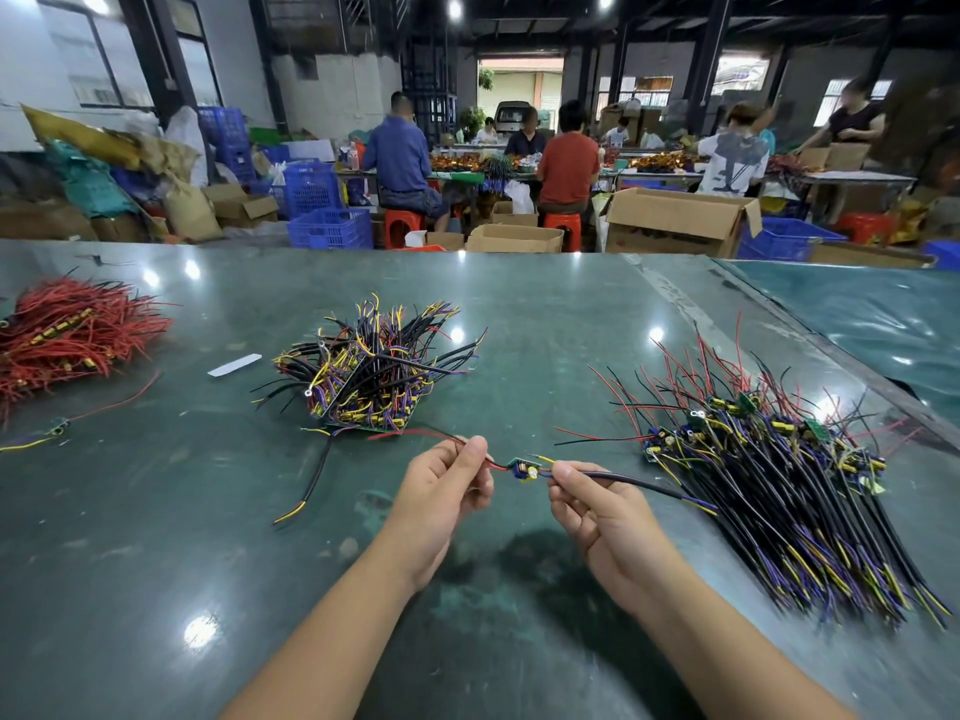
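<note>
A small green circuit board (522,469) with yellow and blue parts hangs between my two hands above the green table (545,324). My left hand (441,496) pinches its red and black wires (441,435) on the left side. My right hand (597,511) pinches its black sheathed cable (649,485), which ends in purple and yellow leads at the right. A tangled heap of such boards with black, purple and yellow wires (374,366) lies just beyond my hands. A longer, more aligned pile of boards and cables (779,485) lies at the right.
A pile of red wires (67,335) lies at the far left, with a loose red wire (114,402) and a white paper strip (234,365) near it. One loose black cable (311,480) lies left of my hands. Beyond the table, people sit among cardboard boxes (675,220) and blue crates (327,228).
</note>
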A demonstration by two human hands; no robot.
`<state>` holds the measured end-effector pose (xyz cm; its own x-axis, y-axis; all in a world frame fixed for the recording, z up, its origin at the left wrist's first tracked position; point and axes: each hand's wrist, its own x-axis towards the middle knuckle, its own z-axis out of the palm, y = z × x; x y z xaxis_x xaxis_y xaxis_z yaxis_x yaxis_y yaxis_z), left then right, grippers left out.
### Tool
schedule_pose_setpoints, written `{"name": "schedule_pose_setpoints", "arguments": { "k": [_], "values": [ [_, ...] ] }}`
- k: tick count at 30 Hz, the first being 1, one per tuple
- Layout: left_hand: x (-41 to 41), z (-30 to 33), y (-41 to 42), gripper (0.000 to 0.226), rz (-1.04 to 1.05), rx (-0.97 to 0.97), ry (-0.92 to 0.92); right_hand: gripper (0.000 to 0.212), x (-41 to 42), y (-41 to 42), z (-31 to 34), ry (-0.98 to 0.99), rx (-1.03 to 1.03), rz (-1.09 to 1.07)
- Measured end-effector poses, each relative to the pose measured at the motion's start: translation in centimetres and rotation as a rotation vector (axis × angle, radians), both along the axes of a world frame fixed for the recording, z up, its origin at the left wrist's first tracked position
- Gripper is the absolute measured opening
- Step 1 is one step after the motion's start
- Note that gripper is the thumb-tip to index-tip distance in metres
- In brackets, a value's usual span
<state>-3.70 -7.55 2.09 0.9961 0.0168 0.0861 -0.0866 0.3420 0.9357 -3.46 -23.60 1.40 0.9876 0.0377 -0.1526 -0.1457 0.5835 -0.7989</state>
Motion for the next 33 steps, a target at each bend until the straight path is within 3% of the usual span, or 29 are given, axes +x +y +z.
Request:
{"name": "schedule_pose_setpoints", "arguments": {
  "k": [2,5,10,14,17,22,28,33],
  "values": [
    [0.4,-0.3,0.1,0.028,0.131,0.183,-0.021,0.01,0.0,0.0,0.0,-0.004,-0.009,0.004],
    [0.6,-0.5,0.4,0.03,0.198,0.213,-0.007,0.01,0.0,0.1,-0.2,0.001,-0.017,0.006],
    [0.0,-0.3,0.5,0.027,0.02,0.212,-0.029,0.008,0.4,-0.4,-0.2,0.071,-0.023,-0.058],
    [0.1,-0.2,0.3,0.015,0.041,0.136,0.003,0.009,0.5,-0.7,-0.2,0.078,0.004,-0.079],
    [0.6,-0.1,0.7,0.024,0.188,0.017,0.053,0.009,0.6,-0.7,-0.1,0.078,0.015,-0.085],
    [1.0,0.3,1.8,0.018,0.291,-0.163,0.058,0.008,0.7,-0.8,-0.2,0.072,0.003,-0.093],
    [1.2,0.5,2.4,0.019,0.338,-0.199,0.025,0.01,0.6,-1.1,-0.3,0.055,-0.073,-0.101],
    [1.5,0.4,3.0,0.02,0.351,-0.111,-0.032,0.013,0.5,-1.3,-0.2,0.009,-0.197,-0.106]
  ]
}}
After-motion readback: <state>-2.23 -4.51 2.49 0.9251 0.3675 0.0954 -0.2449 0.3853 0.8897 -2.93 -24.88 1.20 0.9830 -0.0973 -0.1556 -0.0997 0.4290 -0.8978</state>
